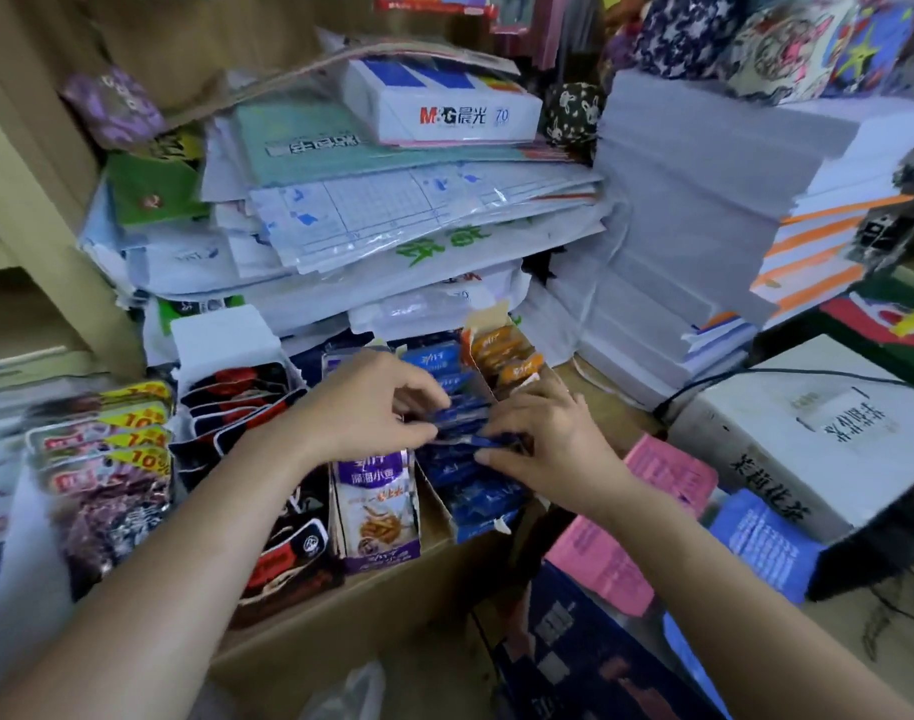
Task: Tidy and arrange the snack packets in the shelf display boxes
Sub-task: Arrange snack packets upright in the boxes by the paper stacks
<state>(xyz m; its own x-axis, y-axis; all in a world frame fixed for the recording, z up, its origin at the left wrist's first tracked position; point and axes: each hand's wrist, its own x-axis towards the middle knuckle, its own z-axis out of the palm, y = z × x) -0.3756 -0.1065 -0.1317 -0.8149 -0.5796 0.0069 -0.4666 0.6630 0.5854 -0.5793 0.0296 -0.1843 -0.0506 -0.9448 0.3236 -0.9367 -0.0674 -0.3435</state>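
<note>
While the left hand (371, 407) and right hand (545, 441) pinch blue packets (465, 414), one orange box (488, 315) stands beyond.

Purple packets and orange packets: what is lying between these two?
Head view: the row of blue packets lies between the purple packets and the orange packets. The left hand and the right hand both grip some of them.

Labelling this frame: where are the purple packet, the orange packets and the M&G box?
purple packet (374, 504): head view, printed front face.
orange packets (517, 368): head view, front packet's face.
M&G box (452, 115): head view, logo side.
</note>
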